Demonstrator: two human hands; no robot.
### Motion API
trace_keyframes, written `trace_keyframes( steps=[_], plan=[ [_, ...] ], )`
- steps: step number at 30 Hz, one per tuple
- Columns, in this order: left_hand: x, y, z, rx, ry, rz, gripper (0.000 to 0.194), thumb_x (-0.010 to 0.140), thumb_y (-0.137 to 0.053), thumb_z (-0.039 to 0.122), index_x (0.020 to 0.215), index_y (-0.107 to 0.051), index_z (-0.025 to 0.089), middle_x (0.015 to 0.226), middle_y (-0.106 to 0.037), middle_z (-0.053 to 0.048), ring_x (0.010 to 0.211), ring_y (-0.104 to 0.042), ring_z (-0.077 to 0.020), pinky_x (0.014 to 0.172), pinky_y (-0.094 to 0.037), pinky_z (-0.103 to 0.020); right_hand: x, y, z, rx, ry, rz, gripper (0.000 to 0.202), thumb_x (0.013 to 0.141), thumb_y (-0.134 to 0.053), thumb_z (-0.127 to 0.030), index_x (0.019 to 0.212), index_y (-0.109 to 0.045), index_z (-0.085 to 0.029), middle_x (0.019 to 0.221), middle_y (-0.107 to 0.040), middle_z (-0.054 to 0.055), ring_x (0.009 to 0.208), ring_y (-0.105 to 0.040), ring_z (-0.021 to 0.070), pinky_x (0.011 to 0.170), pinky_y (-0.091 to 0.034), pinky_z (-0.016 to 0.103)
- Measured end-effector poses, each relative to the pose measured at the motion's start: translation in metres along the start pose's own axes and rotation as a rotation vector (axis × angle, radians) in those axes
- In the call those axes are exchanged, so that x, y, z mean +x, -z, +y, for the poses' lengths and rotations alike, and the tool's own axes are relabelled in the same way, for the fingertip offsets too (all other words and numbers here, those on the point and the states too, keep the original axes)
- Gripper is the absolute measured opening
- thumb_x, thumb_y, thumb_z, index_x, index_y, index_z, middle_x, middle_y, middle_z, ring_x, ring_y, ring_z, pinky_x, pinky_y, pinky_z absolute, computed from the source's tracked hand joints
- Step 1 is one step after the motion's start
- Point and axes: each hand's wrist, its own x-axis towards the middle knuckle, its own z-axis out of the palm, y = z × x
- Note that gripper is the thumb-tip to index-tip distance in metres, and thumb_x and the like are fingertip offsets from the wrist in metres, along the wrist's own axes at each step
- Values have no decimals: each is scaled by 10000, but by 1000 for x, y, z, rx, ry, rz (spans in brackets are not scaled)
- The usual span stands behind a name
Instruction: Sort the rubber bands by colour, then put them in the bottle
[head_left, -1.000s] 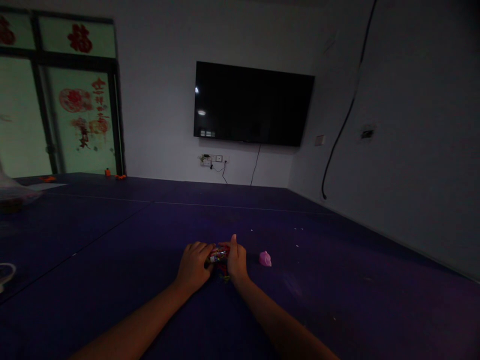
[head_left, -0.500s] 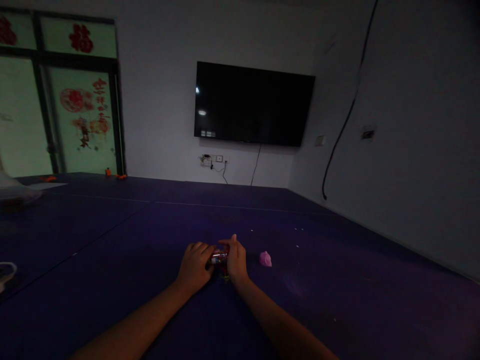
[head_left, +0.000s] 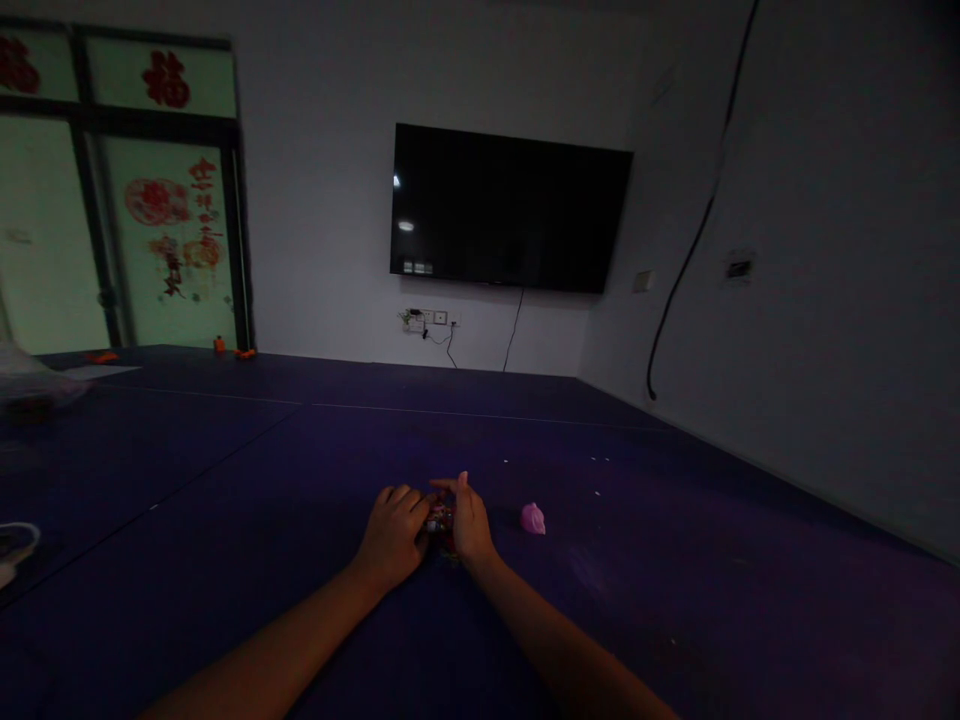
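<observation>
Between my two hands, low in the middle of the view, is a small multicoloured shiny item [head_left: 439, 520], partly hidden by fingers; its exact shape is too small to tell. My left hand [head_left: 394, 530] curls over its left side with bent fingers. On its right side my right hand [head_left: 471, 522] presses with the palm inward and the thumb up. A pink lump [head_left: 533, 518] lies on the dark purple surface [head_left: 337, 450], a little right of my right hand.
Small white specks lie beyond the pink lump. At the left edge are a clear plastic bag [head_left: 37, 385] and a white-rimmed item [head_left: 19, 550]. Orange items [head_left: 244, 354] sit near the door. A television [head_left: 510, 210] hangs on the far wall.
My hands have drawn slightly closer together around the colourful item, and less of its shiny clear part shows. The pink lump has stayed in place.
</observation>
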Motion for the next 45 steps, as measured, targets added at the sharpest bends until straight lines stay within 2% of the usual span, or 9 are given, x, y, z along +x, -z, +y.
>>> trace_keyframes(
  steps=[5, 10, 18, 20, 24, 28, 32, 36, 45],
  plan=[
    [0, -3, -3, -25, 11, 1, 353, 773, -506, 188, 1119, -571, 192, 927, -610, -77, 949, -491, -245, 827, -353, -398, -2, -6, -1, 181, -76, -39, 701, 783, -288, -730, 837, -712, -175, 764, -649, 66, 700, -593, 180, 624, -463, 287],
    [0, -4, -5, -26, 37, 5, 375, 755, -510, 191, 1128, -558, 185, 985, -617, -88, 980, -492, -253, 835, -351, -401, -2, -12, -6, 369, -129, -69, 641, 777, -344, -717, 981, -677, -209, 904, -657, 62, 687, -590, 158, 619, -466, 283],
    [0, -4, -6, -30, 9, 67, 330, 763, -510, 228, 1081, -572, 164, 996, -627, -97, 955, -522, -255, 804, -371, -390, -2, -15, -8, 549, -169, -133, 654, 798, -328, -701, 1289, -457, -290, 1129, -618, 79, 626, -585, 136, 607, -467, 301],
    [0, -4, -5, -37, -6, 84, 343, 762, -522, 247, 1090, -570, 156, 976, -629, -97, 939, -527, -254, 795, -377, -387, 1, -14, -5, 524, -161, -109, 629, 804, -331, -692, 1266, -488, -294, 1158, -605, 74, 688, -599, 146, 652, -472, 311],
    [-1, -4, -3, -52, -22, 127, 356, 751, -544, 260, 1090, -569, 155, 950, -629, -86, 927, -531, -249, 794, -386, -384, 6, -11, -1, 437, -132, 0, 586, 791, -366, -690, 1074, -641, -256, 1100, -633, 71, 978, -570, 200, 806, -450, 326],
    [-1, -3, -1, -70, -27, 135, 314, 735, -554, 236, 1043, -586, 181, 953, -633, -75, 923, -533, -245, 790, -390, -378, 9, -11, 0, 478, -196, -28, 551, 773, -441, -657, 1016, -659, -213, 987, -668, 88, 803, -609, 193, 704, -475, 325],
    [0, -2, -2, -86, 3, 99, 282, 735, -546, 219, 1012, -592, 197, 971, -638, -75, 930, -535, -246, 800, -384, -383, 7, -12, 0, 581, -233, -83, 466, 758, -543, -537, 1068, -621, -198, 879, -692, 74, 632, -612, 168, 599, -478, 303],
    [0, -2, -2, -91, 45, 53, 312, 734, -537, 206, 1044, -575, 199, 1009, -637, -74, 950, -533, -247, 808, -381, -385, 6, -14, -1, 609, -190, -35, 461, 750, -583, -474, 1128, -576, -211, 879, -695, 78, 755, -639, 208, 634, -489, 321],
    [1, 2, 0, -81, 22, 0, 306, 749, -539, 215, 1052, -580, 204, 998, -631, -66, 954, -530, -247, 793, -378, -374, 10, -11, 0, 566, -198, 50, 559, 785, -480, -605, 1189, -514, -220, 950, -687, 94, 900, -629, 234, 695, -483, 342]
  ],
)
